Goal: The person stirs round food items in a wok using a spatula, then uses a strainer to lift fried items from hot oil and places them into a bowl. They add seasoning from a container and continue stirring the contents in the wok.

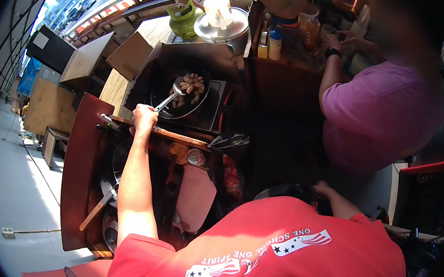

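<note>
My left hand (144, 117) is closed around the handle of a metal ladle (177, 90). The ladle's bowl lies among small brownish oblong food pieces (193, 83) in a dark wok (199, 108). Under the wok is a stove (218, 98), with metal shielding (214, 55) behind it. Low in the view, my right hand (322, 189) is beside a dark rounded thing; what it holds, if anything, is unclear.
A person in a purple shirt (379, 103) works at a crowded counter on the right. Behind the stove stand a lidded pot (234, 21) and a green gas cylinder (182, 22). A pink board (195, 197) and a wooden-handled utensil (97, 209) lie nearer me.
</note>
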### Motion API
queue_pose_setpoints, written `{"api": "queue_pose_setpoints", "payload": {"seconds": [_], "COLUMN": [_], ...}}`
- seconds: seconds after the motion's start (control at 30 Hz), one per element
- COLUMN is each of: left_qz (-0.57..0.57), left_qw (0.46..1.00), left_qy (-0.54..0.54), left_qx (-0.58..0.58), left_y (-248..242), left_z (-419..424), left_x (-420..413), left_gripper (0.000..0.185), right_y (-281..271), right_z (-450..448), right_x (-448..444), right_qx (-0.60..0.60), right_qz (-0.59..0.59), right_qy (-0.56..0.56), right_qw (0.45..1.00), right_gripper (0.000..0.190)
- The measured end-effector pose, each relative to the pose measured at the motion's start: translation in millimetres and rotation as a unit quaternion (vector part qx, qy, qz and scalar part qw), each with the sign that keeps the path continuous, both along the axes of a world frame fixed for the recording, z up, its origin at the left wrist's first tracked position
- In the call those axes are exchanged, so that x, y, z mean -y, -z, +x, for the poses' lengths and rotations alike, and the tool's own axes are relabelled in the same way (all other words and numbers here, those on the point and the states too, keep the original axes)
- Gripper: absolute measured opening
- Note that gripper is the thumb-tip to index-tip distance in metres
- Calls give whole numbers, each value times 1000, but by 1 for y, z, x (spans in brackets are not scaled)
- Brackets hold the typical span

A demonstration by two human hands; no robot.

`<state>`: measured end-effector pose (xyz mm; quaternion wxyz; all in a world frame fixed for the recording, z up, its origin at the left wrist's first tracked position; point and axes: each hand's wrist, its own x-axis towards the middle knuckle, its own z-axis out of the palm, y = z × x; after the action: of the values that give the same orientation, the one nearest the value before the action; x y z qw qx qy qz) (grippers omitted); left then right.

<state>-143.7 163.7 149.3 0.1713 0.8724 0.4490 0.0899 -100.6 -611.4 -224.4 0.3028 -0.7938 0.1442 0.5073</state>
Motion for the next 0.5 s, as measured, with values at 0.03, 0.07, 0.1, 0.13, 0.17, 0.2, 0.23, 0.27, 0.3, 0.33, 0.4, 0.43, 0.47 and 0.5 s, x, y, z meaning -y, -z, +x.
{"api": "queue_pose_setpoints", "payload": {"seconds": [0.03,0.07,0.1,0.13,0.17,0.2,0.23,0.27,0.3,0.33,0.4,0.43,0.47,0.5], "left_qz": [19,65,95,134,178,211,222,229,237,234,234,234,249,260], "left_qw": [1000,998,995,990,983,976,972,968,964,965,965,966,961,957], "left_qy": [-6,-18,4,3,5,10,23,32,40,50,58,61,69,59], "left_qx": [-3,-14,-19,-40,-44,-49,-76,-94,-111,-109,-100,-95,-97,-119], "left_y": [-5,-7,-9,-8,-6,-4,0,3,6,10,13,14,14,12], "left_z": [1,2,1,1,2,2,2,2,2,1,-1,-3,-6,-7], "left_x": [1,3,2,3,2,0,-2,-5,-8,-10,-18,-21,-26,-32], "left_gripper": [29,31,26,23,20,19,19,19,19,19,19,19,19,19], "right_y": [2,3,3,2,-1,-5,-11,-17,-22,-28,-39,-43,-46,-48], "right_z": [-2,-4,-4,-6,-8,-10,-11,-14,-16,-18,-22,-24,-25,-27], "right_x": [1,2,1,0,-1,-3,-5,-8,-11,-14,-18,-19,-20,-20], "right_qx": [-13,-2,1,4,4,3,-1,1,-1,-5,2,1,3,4], "right_qz": [-24,-5,-7,-43,-3,2,-7,7,7,-7,-3,-16,-10,-11], "right_qy": [17,-13,-33,-51,-37,-22,-1,3,12,25,23,26,26,27], "right_qw": [999,1000,999,998,999,1000,1000,1000,1000,1000,1000,1000,1000,1000], "right_gripper": [25,25,26,26,26,26,27,27,27,27,28,28,27,27]}}
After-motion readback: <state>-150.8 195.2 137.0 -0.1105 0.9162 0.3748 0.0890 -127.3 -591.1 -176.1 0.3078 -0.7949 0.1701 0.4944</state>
